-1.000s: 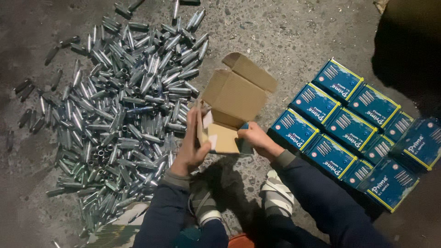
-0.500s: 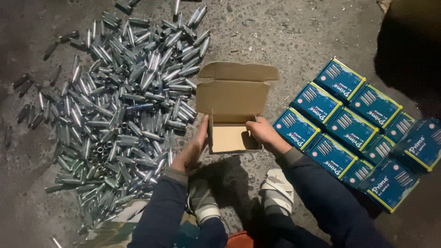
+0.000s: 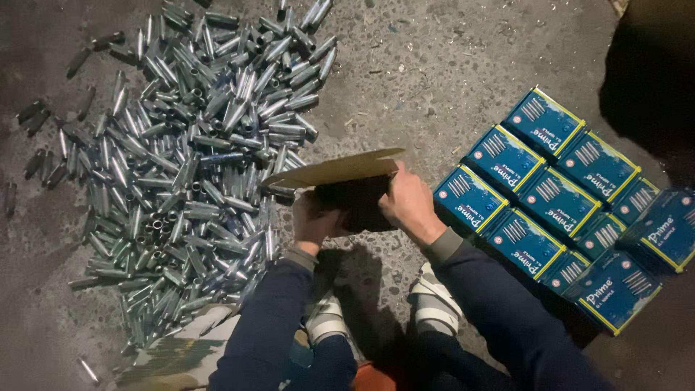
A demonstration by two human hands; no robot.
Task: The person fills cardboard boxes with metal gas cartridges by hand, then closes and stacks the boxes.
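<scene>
A: Quick status — where's your box?

B: You've got the small cardboard box (image 3: 355, 195) off the floor, between both hands, just right of the pile of metal cartridges (image 3: 195, 145). Your left hand (image 3: 313, 221) grips its left side, fingers wrapped on the wall. Your right hand (image 3: 409, 203) clasps the right side, thumb up near the lid flap (image 3: 334, 169).

A: Lid shut?

B: No. The flap's raised and tilted over the opening, seen nearly edge-on. The inside's dark, so can't tell if anything's in it.

A: What looks done?

B: Judging by the layout, the closed blue boxes (image 3: 557, 195) to your right are finished ones: packed tight in rows, touching each other, one at the far right sitting askew. That's a fair batch.

A: And left?

B: Lots, imo. The cartridge pile's big and loose, spread across the concrete floor (image 3: 449, 72), w/ strays off at the left edge (image 3: 32, 163). No cartridge in either hand rn. This box isn't closed and isn't in the blue rows, so it looks early in its cycle.
</scene>
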